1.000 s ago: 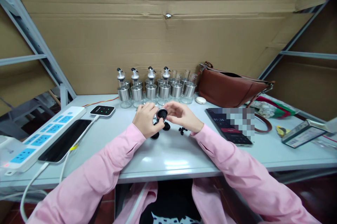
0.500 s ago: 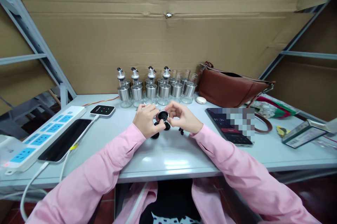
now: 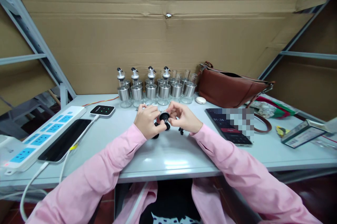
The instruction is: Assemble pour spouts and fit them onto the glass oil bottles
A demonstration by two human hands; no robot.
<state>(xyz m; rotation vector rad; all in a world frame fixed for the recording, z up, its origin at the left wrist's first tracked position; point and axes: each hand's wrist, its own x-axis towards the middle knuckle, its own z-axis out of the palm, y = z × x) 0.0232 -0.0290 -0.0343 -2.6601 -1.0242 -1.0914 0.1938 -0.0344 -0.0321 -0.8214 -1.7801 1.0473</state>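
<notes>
Between my two hands is a pourer stopper [image 3: 164, 116] with a ribbed black plug and a silvery collar, its plug end turned toward me. My left hand [image 3: 147, 120] grips its left side with thumb and fingers; the rest of the part is hidden behind the fingers. My right hand [image 3: 181, 117] pinches it from the right with thumb and forefinger. More black stopper pieces [image 3: 156, 135] lie on the table under my left hand, partly covered. Small black caps [image 3: 181, 131] rest below my right hand.
Glass bottles with steel bands [image 3: 164, 90] stand in rows at the back, several with pourers fitted. A brown bag [image 3: 231, 87] and a tablet-like phone [image 3: 228, 126] are on the right. A power strip [image 3: 44, 136], a dark phone [image 3: 65, 140] and a small device [image 3: 102, 110] occupy the left.
The pourer stopper has tilted slightly, its plug shifting a little to the right. Both hands keep nearly the same place and hold.
</notes>
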